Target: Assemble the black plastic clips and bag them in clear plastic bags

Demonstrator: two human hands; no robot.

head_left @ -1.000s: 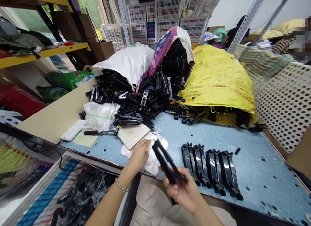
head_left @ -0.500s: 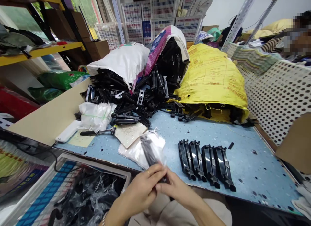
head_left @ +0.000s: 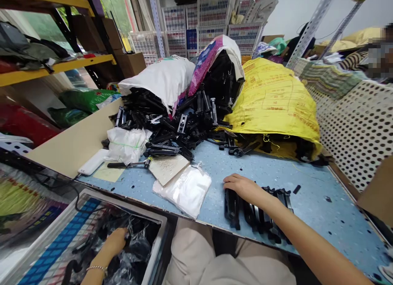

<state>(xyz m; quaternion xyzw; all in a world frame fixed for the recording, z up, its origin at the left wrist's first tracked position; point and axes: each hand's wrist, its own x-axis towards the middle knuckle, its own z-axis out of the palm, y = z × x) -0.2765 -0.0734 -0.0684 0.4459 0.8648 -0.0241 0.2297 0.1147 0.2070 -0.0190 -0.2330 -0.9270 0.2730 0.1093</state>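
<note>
Above the white crate (head_left: 164, 227) at the lower left is my left hand (head_left: 115, 241), its fingers curled around a bagged black plastic part, mostly hidden by the hand. More black parts in clear bags (head_left: 132, 256) lie beneath it. On the blue tabletop my right hand (head_left: 244, 189) is closed over the far end of a long black plastic part (head_left: 231, 211), the leftmost in a row. Several similar black parts (head_left: 264, 223) lie just right of it, partly covered by my right forearm. A stack of clear plastic bags (head_left: 192, 191) lies left of my right hand.
A pale tile (head_left: 168, 168) overlaps the bags, and a black-handled tool (head_left: 130, 164) lies beside it. Loose black parts (head_left: 190, 129) spill from a white sack (head_left: 162, 74). A yellow sack (head_left: 276, 101) stands at the back right, by a perforated white panel (head_left: 353, 121).
My hands have separated: the left has carried the bagged part down to the crate. My right hand has moved right and taken hold of the leftmost part in the row, which now stands slightly apart.
</note>
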